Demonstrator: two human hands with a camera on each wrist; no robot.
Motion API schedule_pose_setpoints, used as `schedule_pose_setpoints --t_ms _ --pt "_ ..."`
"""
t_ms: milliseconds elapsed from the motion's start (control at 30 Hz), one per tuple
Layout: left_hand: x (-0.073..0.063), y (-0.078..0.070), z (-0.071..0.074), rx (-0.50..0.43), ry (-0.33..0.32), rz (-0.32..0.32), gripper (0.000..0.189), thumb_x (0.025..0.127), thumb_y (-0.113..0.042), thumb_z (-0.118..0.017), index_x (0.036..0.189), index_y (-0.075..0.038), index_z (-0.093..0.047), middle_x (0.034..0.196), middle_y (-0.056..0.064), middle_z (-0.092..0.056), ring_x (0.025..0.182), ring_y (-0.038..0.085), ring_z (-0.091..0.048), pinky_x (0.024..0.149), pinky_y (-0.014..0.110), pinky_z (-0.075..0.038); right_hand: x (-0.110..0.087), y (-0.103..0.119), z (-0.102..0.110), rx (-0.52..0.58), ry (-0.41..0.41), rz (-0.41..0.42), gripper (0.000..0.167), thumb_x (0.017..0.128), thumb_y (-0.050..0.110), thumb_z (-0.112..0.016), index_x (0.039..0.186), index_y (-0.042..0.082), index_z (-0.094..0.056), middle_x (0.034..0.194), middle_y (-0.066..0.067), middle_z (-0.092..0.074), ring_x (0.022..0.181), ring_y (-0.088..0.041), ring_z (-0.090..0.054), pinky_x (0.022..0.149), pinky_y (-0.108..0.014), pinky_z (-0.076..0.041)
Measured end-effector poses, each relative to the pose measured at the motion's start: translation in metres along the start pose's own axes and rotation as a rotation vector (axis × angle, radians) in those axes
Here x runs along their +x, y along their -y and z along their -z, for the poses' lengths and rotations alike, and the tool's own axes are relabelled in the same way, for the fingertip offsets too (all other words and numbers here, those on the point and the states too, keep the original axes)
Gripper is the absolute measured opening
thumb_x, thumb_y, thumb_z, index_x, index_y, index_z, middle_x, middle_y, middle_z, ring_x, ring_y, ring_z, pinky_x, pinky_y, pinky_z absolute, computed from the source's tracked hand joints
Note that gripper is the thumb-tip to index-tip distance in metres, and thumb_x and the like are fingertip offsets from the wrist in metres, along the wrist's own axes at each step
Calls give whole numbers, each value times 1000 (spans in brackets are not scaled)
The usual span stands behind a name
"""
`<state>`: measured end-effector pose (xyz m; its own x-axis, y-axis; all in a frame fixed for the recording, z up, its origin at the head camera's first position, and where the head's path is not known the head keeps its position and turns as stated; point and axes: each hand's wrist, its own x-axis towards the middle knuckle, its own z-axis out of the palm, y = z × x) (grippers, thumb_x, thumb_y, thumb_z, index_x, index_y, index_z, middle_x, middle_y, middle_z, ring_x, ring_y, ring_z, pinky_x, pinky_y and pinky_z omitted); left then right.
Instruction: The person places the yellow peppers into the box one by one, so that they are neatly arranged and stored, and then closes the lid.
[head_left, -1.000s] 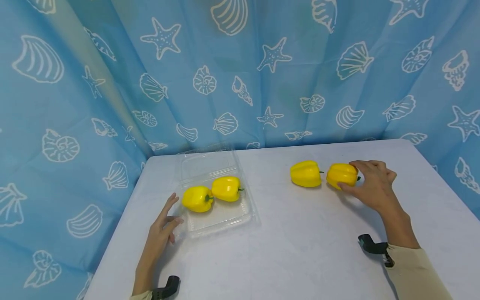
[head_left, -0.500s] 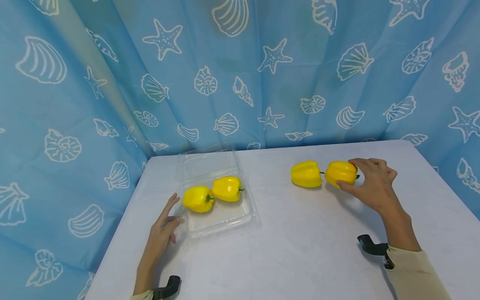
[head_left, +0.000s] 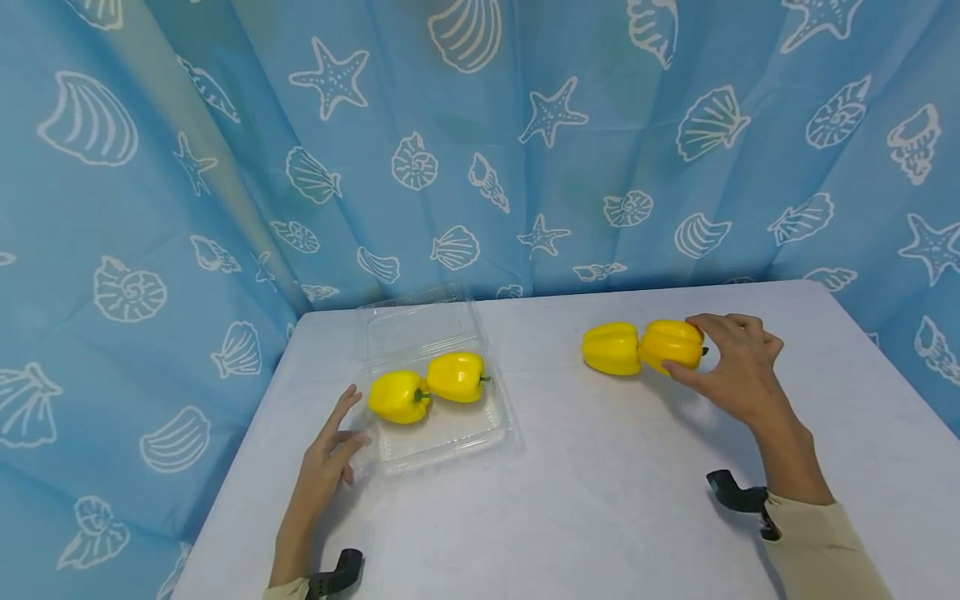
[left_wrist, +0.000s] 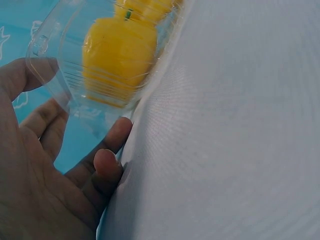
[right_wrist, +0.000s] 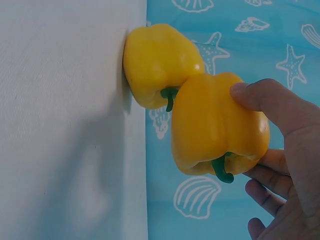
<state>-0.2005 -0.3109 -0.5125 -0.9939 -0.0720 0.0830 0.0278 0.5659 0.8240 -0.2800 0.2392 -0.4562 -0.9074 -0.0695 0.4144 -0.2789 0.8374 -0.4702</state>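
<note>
My right hand grips a yellow bell pepper between thumb and fingers. In the right wrist view this bell pepper is held off the white surface, its green stem toward the wrist. Just left of it another yellow bell pepper lies on the table, overlapped by the held one. On the left, a clear plastic clamshell container lies open with two yellow bell peppers inside. Beside its left wall is my left hand, fingers spread and loosely bent, the upper finger at the clear rim.
The white-covered table spans the view. The container's clear lid lies folded back toward the far edge. Behind the table hangs a blue curtain with shell and starfish prints. Each wrist wears a black camera mount.
My right hand has raised the gripped bell pepper slightly and shifted it left, toward the one lying beside it. The left hand and the container have stayed in place.
</note>
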Motion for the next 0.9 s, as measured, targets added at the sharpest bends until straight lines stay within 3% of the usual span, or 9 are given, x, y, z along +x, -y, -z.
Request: schedule_pose_setpoints --t_ms 267,900 --pt "0 1 0 -2 -2 -10 57 100 -27 -57 155 -29 -39 163 -13 -25 95 29 -56 49 30 -50 0 5 0 8 -1 0 69 76 31 -86 130 -1 -58 133 -27 -54 121 -45 -32 88 -65 -15" --pt "0 2 1 -10 1 -13 57 101 -29 -57 154 -33 -39 162 -14 -25 96 29 -57 48 30 -50 2 29 -4 23 -20 38 66 74 31 -87 128 3 -60 133 -22 -56 122 -42 -34 90 -64 -16"
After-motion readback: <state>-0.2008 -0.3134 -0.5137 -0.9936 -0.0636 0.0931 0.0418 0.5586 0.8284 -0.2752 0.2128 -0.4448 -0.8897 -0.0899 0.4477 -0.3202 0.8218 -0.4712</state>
